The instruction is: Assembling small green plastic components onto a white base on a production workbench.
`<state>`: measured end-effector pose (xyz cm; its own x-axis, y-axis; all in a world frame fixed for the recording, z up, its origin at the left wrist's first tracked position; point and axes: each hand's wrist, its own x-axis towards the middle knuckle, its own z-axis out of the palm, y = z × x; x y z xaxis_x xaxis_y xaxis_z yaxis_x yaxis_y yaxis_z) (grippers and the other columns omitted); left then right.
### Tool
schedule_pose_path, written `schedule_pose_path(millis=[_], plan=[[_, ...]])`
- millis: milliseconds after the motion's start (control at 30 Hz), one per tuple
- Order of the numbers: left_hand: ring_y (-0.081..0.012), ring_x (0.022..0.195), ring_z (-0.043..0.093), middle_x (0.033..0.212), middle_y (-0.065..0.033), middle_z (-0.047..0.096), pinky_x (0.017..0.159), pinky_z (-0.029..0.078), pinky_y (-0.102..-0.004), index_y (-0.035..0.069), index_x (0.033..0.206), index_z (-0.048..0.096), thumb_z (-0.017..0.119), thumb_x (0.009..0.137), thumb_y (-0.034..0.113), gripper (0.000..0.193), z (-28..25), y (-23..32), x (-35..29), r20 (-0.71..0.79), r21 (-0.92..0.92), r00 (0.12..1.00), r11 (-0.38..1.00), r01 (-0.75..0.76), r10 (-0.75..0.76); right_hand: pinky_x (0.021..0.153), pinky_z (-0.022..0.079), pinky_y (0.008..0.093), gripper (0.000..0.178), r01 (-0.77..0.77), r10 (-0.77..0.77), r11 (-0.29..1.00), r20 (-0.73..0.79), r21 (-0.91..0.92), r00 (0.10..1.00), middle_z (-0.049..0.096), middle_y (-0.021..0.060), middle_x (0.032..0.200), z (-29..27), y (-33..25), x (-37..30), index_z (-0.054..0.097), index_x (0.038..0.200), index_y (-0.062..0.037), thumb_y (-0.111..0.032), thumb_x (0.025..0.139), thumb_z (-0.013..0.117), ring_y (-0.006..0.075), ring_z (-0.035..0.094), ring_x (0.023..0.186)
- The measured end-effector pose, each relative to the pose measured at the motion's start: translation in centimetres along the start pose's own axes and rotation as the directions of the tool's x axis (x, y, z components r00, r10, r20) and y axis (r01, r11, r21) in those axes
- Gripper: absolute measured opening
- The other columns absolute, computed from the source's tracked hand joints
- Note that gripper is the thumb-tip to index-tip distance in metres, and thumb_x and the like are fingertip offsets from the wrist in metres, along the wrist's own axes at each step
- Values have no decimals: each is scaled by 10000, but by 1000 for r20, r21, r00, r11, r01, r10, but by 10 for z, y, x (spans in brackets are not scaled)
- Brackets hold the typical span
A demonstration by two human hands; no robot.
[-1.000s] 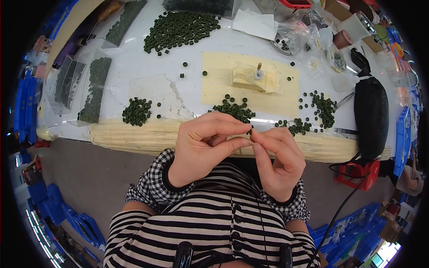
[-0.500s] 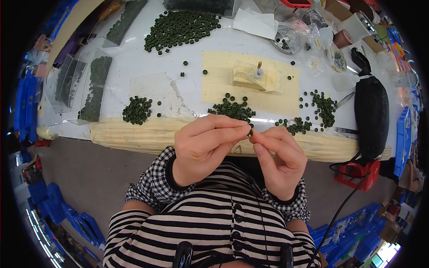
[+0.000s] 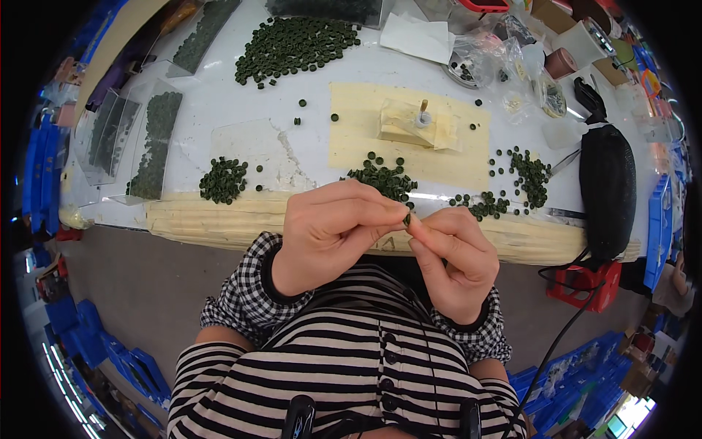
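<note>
Just above the table's front edge, a small dark green round piece (image 3: pixel 408 218) is pinched at the fingertips of my left hand (image 3: pixel 325 233). My right hand (image 3: pixel 462 260) meets it from the other side, its index fingertip against the piece and its thumb curled just below. Most of the piece is covered by fingers. Right behind the hands lies a pile of similar green pieces (image 3: pixel 384 178). Smaller piles sit to the left (image 3: pixel 223 181) and to the right, where one loose heap (image 3: pixel 530 175) spreads out.
A large heap of green pieces (image 3: pixel 292 47) lies at the back. A taped block with an upright peg (image 3: pixel 406 123) stands on yellow paper (image 3: pixel 351 139). Clear trays of pieces (image 3: pixel 155 143) are on the left. A black padded bag-like object (image 3: pixel 608 190) and a plastic dish (image 3: pixel 468 69) are on the right.
Both hands have shifted very slightly, staying together at the fingertips. The right thumb has dropped a little away from the green piece. Everything on the table stays put.
</note>
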<state>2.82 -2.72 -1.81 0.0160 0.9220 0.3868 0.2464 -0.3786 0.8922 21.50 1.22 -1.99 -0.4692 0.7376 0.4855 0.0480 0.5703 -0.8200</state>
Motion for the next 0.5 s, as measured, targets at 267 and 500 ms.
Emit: schedule_pose_path(millis=[267, 500], plan=[[-62, 656, 526, 854, -87, 651, 568, 405, -186, -21, 928, 697, 699, 774, -83, 166, 0, 2, -4, 21, -228, 966, 939, 257, -259, 651, 451, 263, 280, -80, 83, 995, -37, 62, 996, 644, 76, 830, 4, 0, -3, 706, 1014, -13, 92, 754, 688, 180, 577, 723], [-61, 660, 520, 854, -91, 648, 578, 406, -185, -30, 930, 695, 692, 777, -91, 165, 1, 1, -6, 30, -269, 956, 919, 287, -290, 645, 456, 270, 292, -10, 11, 1000, -40, 14, 999, 645, 74, 833, 3, 2, -4, 702, 1022, -9, 90, 747, 695, 187, 582, 716]])
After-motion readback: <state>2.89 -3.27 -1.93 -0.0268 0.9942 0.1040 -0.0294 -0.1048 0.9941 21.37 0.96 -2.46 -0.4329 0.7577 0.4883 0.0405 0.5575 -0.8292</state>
